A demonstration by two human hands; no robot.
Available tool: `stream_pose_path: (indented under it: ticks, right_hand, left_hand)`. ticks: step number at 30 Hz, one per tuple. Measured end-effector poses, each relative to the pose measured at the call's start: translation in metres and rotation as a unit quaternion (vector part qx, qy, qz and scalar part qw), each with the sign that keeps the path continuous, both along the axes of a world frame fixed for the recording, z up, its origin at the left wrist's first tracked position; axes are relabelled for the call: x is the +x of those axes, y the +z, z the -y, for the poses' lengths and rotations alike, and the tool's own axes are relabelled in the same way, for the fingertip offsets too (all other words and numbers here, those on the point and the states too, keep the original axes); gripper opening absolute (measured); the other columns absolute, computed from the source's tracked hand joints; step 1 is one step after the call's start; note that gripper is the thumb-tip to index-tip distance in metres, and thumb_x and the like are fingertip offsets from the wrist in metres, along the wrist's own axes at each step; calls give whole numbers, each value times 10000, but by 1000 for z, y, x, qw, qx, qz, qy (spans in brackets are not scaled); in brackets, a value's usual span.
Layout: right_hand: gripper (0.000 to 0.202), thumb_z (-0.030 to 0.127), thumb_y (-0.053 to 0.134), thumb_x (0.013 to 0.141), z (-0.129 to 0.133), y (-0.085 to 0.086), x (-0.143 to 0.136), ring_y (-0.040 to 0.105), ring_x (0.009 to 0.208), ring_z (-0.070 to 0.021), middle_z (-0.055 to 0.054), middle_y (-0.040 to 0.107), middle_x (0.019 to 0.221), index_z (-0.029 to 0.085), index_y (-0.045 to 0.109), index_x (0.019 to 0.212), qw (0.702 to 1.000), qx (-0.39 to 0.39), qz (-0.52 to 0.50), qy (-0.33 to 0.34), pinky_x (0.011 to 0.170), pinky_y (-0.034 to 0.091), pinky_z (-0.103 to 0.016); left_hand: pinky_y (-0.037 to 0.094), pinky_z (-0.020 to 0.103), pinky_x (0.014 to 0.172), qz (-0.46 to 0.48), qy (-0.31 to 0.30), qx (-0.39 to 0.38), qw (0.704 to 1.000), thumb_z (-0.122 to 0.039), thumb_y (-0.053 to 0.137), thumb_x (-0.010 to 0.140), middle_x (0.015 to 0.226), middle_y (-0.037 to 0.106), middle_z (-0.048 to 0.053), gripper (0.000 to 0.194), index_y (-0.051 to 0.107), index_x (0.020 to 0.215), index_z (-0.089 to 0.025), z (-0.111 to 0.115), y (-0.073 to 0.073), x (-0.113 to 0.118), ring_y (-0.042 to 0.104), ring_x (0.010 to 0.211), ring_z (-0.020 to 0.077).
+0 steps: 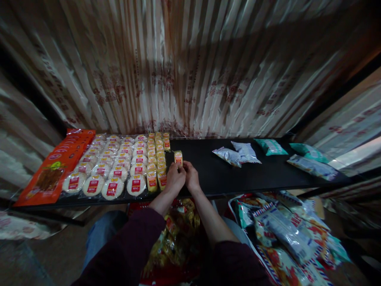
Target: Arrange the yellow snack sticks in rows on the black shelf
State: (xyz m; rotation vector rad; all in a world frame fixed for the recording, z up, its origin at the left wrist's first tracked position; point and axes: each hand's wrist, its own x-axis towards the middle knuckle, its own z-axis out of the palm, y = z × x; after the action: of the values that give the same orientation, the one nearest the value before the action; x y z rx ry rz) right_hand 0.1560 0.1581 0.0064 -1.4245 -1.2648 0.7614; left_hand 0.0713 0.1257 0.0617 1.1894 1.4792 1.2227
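Note:
Over the middle of the shelf, my left hand [175, 177] and my right hand [191, 174] meet at the lower end of a small yellow wrapped snack [178, 157]. It has a red and white label and points up and away from me. Fingers of both hands are closed around its near end and hide that part. Just left of my hands are columns of the same yellow wrapped snacks [152, 181]. Beyond them lie rows of round white wrapped rice crackers [112, 188] with red labels.
A large orange packet [55, 169] lies at the left end of the black shelf [205, 174]. Silver bags [246, 152] and teal bags [270, 147] lie to the right. Below are a red basket [166, 274] of yellow snacks and a basket [256, 254] of chip-like bags. A patterned curtain hangs behind.

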Motion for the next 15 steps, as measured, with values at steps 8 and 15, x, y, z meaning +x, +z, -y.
stream_pose_path:
  ticks: [8,15]
  right_hand:
    - [230,243,516,706,-15,-3,-3,643,778,-178,-9,695,836,211,619,909,1000,-9,-19,17,782,501,-307]
    - [240,289,486,724,-27,4,-10,630,803,-193,-20,685,826,202,634,892,999,-7,-25,23,771,491,-302]
  left_hand:
    - [447,293,897,-131,-28,-30,991,-153,459,829,1052,628,57,186,621,890,-222,-10,10,1,588,999,184]
    - [428,293,909,-170,-18,-51,984,-79,478,772,1049,634,74,203,617,854,-202,-26,18,3,585,1007,195]
